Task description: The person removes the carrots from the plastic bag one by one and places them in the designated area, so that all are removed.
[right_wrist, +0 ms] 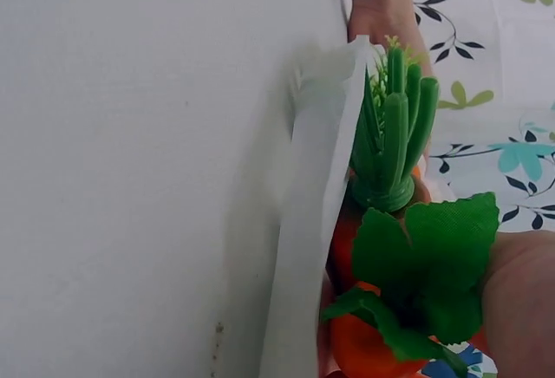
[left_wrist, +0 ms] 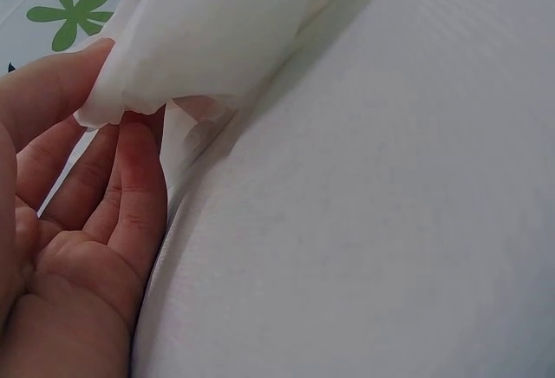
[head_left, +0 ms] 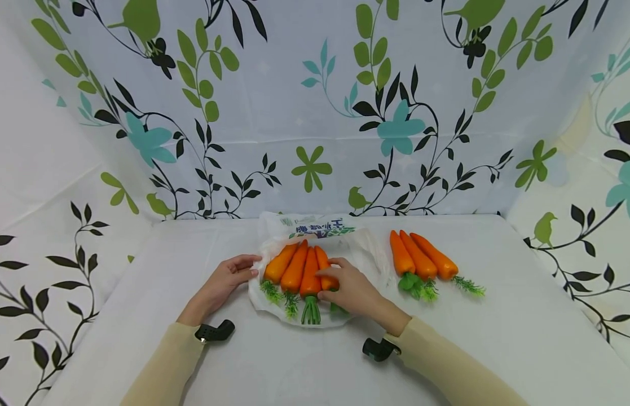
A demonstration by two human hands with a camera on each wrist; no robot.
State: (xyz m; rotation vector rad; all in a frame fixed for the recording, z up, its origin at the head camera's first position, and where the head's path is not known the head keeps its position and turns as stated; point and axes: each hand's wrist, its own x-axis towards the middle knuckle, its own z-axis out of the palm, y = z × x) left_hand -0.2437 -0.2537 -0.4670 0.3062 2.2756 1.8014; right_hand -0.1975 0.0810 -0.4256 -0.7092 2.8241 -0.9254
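A white plastic bag (head_left: 365,254) lies spread on the table, with several toy carrots (head_left: 293,270) side by side on or in its opening. My left hand (head_left: 220,285) pinches the bag's left edge between thumb and fingers; the left wrist view shows the thin film (left_wrist: 217,31) held there. Around the rightmost carrot (head_left: 322,260) in the bag, my right hand (head_left: 352,287) curls its thumb and fingers. In the right wrist view, broad green leaves (right_wrist: 434,265) top that carrot, beside another carrot's thick green stalks (right_wrist: 395,135). My right fingertips are partly hidden.
Three more toy carrots (head_left: 421,256) with green tops lie on the white table (head_left: 497,338) right of the bag. A leaf-patterned cloth (head_left: 274,124) hangs behind the table, with more patterned cloth at both sides. Printed lettering (head_left: 322,228) marks the bag's far end.
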